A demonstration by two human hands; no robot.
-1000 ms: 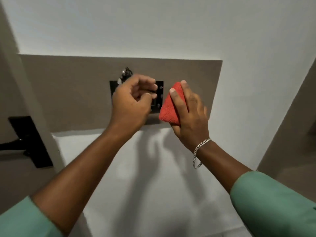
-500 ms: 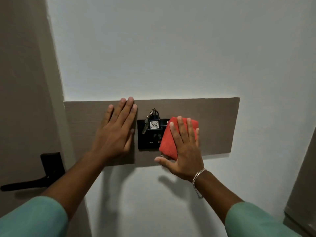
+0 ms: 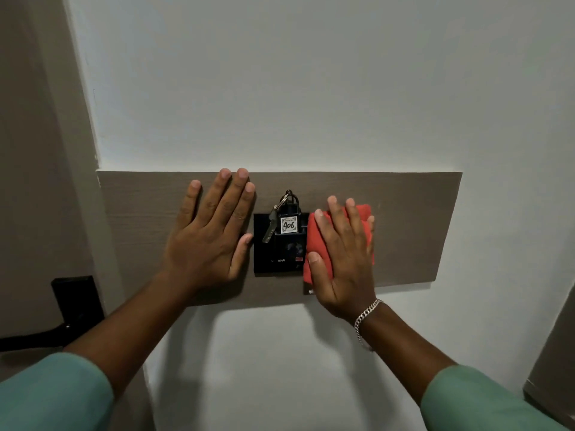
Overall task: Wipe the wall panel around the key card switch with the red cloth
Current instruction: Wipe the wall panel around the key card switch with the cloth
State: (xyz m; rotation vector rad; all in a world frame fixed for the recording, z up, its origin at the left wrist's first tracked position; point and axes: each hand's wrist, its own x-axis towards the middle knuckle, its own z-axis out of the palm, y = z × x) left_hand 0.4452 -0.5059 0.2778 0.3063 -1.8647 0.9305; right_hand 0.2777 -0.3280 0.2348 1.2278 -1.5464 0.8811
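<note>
Head view, panel: a long grey-brown wood-grain wall panel runs across the white wall, beside the door edge.
Head view, switch: the black square key card switch sits mid-panel; a black key fob with a white "406" tag and a metal key stands in its slot.
Head view, left hand: the left hand lies flat on the panel just left of the switch, fingers spread and empty, likely bracing the body.
Head view, right hand: the right hand presses flat, fingers extended, onto the folded red cloth, pinning it rather than gripping it.
Head view, cloth position: on the panel at the switch's right edge, overlapping that edge slightly.
Head view, wrist: a silver chain bracelet.
Head view, progress: judged early; the panel's far right and left stretches look yet to be covered.
Head view, door: a black lever handle at lower left.
</note>
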